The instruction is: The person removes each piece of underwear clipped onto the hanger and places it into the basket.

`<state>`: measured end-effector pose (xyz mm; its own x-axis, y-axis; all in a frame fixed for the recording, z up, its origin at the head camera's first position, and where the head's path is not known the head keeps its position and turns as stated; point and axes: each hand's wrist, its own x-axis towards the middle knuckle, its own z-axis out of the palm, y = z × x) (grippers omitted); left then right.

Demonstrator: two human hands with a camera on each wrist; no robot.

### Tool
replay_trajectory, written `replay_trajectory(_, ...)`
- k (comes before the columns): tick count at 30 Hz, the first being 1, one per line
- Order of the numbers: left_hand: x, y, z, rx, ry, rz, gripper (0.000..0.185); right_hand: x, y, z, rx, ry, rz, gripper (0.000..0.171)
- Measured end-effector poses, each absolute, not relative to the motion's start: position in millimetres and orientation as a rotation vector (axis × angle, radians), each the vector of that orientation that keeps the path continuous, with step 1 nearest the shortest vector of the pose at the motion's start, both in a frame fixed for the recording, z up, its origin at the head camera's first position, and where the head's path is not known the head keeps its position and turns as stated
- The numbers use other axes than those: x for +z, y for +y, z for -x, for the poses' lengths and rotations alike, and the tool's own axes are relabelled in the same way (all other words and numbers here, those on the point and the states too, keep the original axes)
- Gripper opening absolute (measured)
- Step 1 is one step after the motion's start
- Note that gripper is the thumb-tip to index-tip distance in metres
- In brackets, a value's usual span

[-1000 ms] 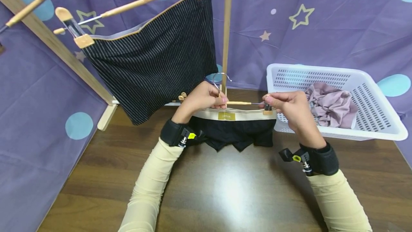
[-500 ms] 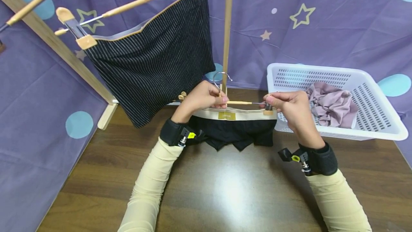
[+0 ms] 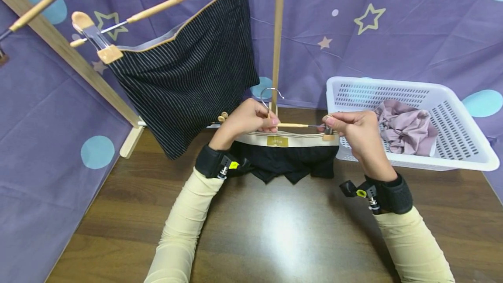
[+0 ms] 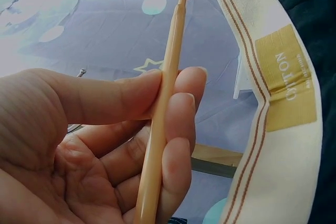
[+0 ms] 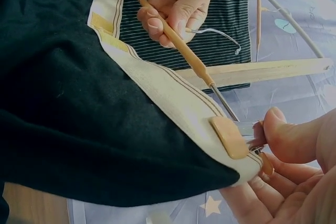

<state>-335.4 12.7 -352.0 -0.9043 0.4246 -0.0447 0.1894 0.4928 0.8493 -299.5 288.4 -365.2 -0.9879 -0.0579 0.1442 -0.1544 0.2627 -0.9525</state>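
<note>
My left hand (image 3: 245,119) grips the hanger (image 3: 292,125), right hand (image 3: 353,130) pinches its clip (image 5: 229,137) onto the briefs (image 3: 288,160); next, release and hang.

cream sleeves (image 3: 184,226), black wrist straps (image 3: 208,160), yellow tabs

the clip hanger (image 3: 292,125) sits mid-scene above the tabletop (image 3: 275,230), w/ the left hand (image 3: 247,119) on its left part and the right hand (image 3: 351,128) at its right-end clip. boxer briefs (image 3: 288,160) hang under the hanger, waistband clipped at the right end, lower edge down near the tabletop. the laundry basket (image 3: 452,160) stands on the tabletop just right of the right hand, w/ a crumpled garment (image 3: 404,128) in it. striped shorts (image 3: 184,73) hang on another hanger up left, behind the left hand. an upright wooden post (image 3: 278,34) stands behind the hands, betw. the shorts and the basket. a backdrop cloth (image 3: 412,34) hangs behind everything.
</note>
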Motion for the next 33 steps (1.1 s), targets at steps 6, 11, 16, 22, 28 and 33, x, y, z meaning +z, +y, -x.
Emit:
replay_trajectory(6, -350.3, 12.2, 333.7, 1.367, 2.489, -0.548, 0.018, -362.7, 287.2, 295.7, 1.829, -2.427, -0.196, 0.018)
replay_trajectory(11, -347.7, 12.7, 331.9, 1.396, 2.463, -0.523, 0.018, -361.5, 284.7, 292.5, 1.806, -2.400, -0.180, 0.023)
replay_trajectory(16, -347.2, 13.5, 330.5, 1.408, 2.454, -0.510, 0.018, -361.9, 282.5, 292.0, 1.845, -2.332, -0.202, 0.019)
replay_trajectory(22, -346.6, 14.6, 328.3, 1.426, 2.447, -0.500, 0.016, -363.2, 280.4, 291.7, 1.861, -2.272, -0.177, 0.016)
replay_trajectory(28, -345.0, 15.2, 326.7, 1.460, 2.432, -0.481, 0.016, -363.8, 278.0, 290.9, 1.878, -2.191, -0.198, 0.008)
replay_trajectory(33, -343.8, 14.9, 325.4, 1.451, 2.445, -0.497, 0.015, -364.7, 276.6, 289.9, 1.883, -2.151, -0.229, 0.018)
